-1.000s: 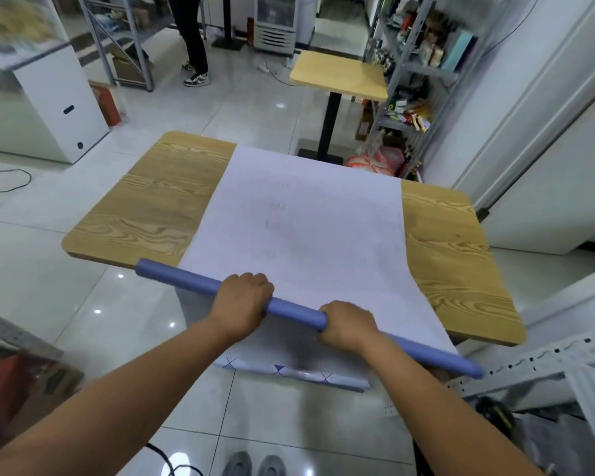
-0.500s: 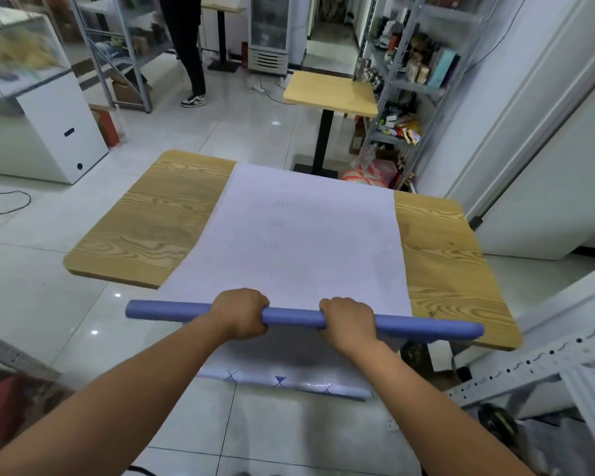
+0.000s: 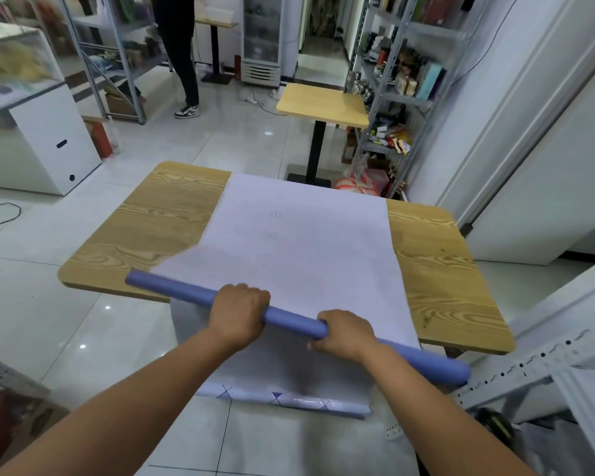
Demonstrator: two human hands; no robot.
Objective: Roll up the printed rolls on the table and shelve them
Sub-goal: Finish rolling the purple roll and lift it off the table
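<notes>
Fingers (image 3: 251, 294) of left hand (image 3: 236, 316) and right hand (image 3: 346, 333) clamped the smooth purple tube (image 3: 182, 291), newly slanted over the matte white sheet (image 3: 306, 242).

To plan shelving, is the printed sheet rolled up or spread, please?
Spread: the printed sheet lies flat across the table, near end hanging off.

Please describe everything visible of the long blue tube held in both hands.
The blue tube is long, thin, smooth and matte lavender-blue. It is held slanted over the near edge of the wooden table, its left end farther away, its right end beyond the table's corner. The left hand and the right hand grip it near the middle from above. The pale printed sheet runs under it.
</notes>
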